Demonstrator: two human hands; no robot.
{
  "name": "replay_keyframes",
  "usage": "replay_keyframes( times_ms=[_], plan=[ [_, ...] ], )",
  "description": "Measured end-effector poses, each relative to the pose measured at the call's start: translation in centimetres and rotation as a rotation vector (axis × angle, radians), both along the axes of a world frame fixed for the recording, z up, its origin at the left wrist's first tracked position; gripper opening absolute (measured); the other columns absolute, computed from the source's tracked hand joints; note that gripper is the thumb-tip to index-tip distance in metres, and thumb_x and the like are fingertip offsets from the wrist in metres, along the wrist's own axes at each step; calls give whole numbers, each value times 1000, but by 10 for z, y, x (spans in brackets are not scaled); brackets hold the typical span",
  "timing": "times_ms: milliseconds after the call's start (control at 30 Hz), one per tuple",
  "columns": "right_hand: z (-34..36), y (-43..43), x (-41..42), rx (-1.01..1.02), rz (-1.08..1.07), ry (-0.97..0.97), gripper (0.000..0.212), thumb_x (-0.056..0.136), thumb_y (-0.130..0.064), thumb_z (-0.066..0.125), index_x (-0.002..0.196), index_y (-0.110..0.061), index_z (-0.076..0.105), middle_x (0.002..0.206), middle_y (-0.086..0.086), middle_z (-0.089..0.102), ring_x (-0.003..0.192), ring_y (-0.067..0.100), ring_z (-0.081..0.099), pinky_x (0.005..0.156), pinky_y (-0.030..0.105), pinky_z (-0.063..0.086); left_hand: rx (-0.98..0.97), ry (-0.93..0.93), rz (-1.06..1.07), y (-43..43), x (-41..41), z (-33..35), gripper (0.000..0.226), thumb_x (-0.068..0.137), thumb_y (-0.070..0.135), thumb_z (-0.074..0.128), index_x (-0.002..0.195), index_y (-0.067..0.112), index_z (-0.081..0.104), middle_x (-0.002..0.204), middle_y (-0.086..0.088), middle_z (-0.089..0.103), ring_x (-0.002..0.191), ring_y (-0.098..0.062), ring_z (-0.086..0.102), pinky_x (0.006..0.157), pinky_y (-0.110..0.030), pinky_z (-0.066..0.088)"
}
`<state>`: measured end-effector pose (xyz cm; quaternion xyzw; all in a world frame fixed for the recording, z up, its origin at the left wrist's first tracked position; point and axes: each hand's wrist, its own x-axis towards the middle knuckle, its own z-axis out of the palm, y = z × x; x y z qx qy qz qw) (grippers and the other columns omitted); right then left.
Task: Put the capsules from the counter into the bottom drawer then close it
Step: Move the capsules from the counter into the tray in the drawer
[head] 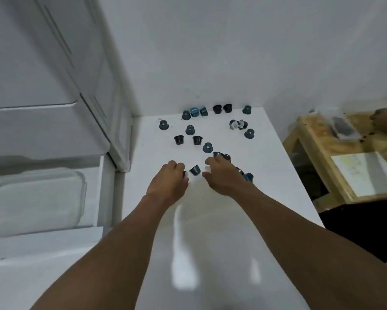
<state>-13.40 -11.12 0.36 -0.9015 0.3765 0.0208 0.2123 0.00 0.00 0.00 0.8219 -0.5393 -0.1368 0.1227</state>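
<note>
Capsules lay scattered on the white counter, probably light, rigid and prone to skid, so best pinched by their tapered sides. The left hand curled round what seemed a dark capsule; the right hand spread half-open beside a teal capsule, holding nothing.

Bare left grip and right grip on slender, uncovered forearms.
</note>
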Motion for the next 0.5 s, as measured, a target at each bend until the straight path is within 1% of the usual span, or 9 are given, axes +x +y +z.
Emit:
replay_keyframes(
  times_ms=[133, 200, 300, 400, 500],
  plan=[
    [-16, 2, 23, 50, 9, 27, 38, 95, -28, 50, 129, -12, 44, 123, 15, 49, 111, 35, 51, 89, 42, 46, 58, 114, 80, -1, 18, -22, 25, 93, 23, 50, 114, 10, 55, 113, -8, 52, 98, -26, 52, 78, -35, 48],
    [-25, 0, 32, 60, 5, 39, 41, 95, -27, 51, 133, -15, 41, 124, 15, 47, 111, 34, 50, 88, 41, 46, 83, 147, 79, -2, 24, -33, 28, 92, 22, 50, 116, 9, 54, 115, -9, 50, 99, -26, 52, 79, -35, 47],
    [-38, -5, 44, 38, -6, 34, 44, 94, -24, 52, 136, -17, 39, 124, 16, 45, 109, 34, 51, 86, 40, 46, 108, 153, 60, -6, 29, -45, 35, 90, 26, 56, 119, 9, 50, 117, -10, 50, 101, -27, 53, 83, -34, 48],
    [-50, -9, 53, 23, 4, 65, 42, 94, -24, 52, 134, -17, 42, 122, 16, 46, 107, 33, 51, 84, 39, 45, 92, 187, 57, -9, 31, -57, 35, 87, 25, 61, 115, 7, 50, 113, -11, 51, 96, -28, 55, 79, -32, 46],
    [-58, -11, 56, 49, 12, 96, 34, 95, -22, 50, 127, -12, 48, 119, 16, 47, 105, 34, 51, 85, 40, 46, 76, 184, 50, -11, 32, -65, 29, 87, 22, 60, 111, 6, 51, 107, -11, 55, 91, -28, 57, 75, -30, 44]
  ],
)
